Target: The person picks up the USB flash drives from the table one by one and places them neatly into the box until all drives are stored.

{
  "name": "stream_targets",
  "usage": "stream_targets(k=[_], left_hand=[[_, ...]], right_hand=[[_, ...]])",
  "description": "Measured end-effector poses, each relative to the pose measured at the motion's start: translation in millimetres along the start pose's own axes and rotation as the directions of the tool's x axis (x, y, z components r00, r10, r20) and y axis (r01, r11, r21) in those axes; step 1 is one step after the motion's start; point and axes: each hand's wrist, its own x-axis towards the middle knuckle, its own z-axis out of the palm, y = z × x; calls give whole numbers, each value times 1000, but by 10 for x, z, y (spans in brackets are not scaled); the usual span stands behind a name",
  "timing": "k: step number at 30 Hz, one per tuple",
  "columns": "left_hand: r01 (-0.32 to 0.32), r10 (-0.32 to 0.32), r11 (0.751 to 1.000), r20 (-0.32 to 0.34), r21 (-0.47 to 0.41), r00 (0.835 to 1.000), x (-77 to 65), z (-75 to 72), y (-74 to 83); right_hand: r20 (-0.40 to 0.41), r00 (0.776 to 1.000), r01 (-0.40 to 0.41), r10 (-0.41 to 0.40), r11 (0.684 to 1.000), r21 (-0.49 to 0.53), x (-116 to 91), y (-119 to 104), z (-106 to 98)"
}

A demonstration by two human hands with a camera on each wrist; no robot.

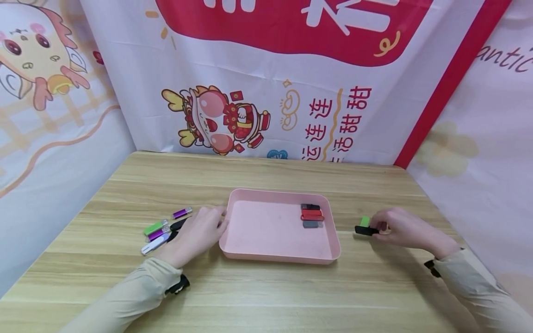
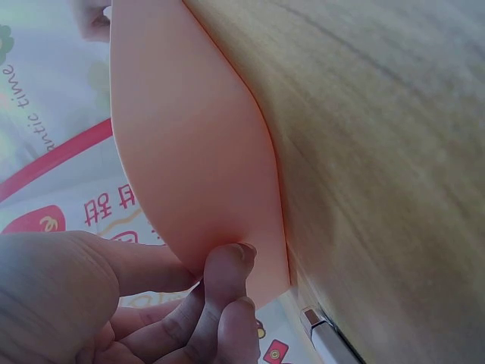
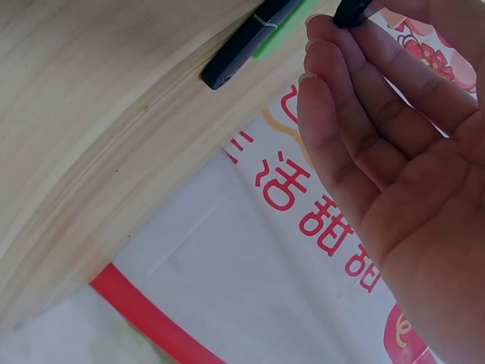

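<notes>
My left hand [image 1: 200, 231] pinches the left wall of a shallow pink tray [image 1: 279, 257], thumb over the rim and fingertips on the outer face in the left wrist view. At the right, my right hand [image 1: 399, 229] holds a small black USB stick [image 3: 350, 12] between its fingertips, mostly cut off by the right wrist view's top edge. Beside those fingers lie another black USB stick [image 3: 246, 42] and a green USB stick [image 1: 365, 221]. Inside the tray, at its right side, are a black USB stick [image 1: 310, 207], red sticks [image 1: 312, 215] and a grey one [image 1: 310, 224].
Left of the tray lie several USB sticks: a purple one [image 1: 182, 213], a green one [image 1: 155, 227] and a white one [image 1: 155, 244], with black ones partly hidden by my left hand. Printed cloth [image 1: 258, 60] hangs behind the wooden table [image 1: 258, 300].
</notes>
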Motion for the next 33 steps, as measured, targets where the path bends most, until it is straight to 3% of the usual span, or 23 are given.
stream_targets(k=[17, 25, 33], left_hand=[[2, -1, 1000, -16, 14, 1000, 1, 9, -19], [13, -13, 1000, 0, 12, 1000, 1, 20, -18], [23, -23, 1000, 15, 6, 1000, 7, 5, -9]], right_hand=[[17, 994, -109, 108, 993, 37, 86, -110, -73], [-38, 998, -55, 57, 998, 44, 220, -168, -116], [-23, 993, -116, 117, 992, 45, 400, -287, -220]])
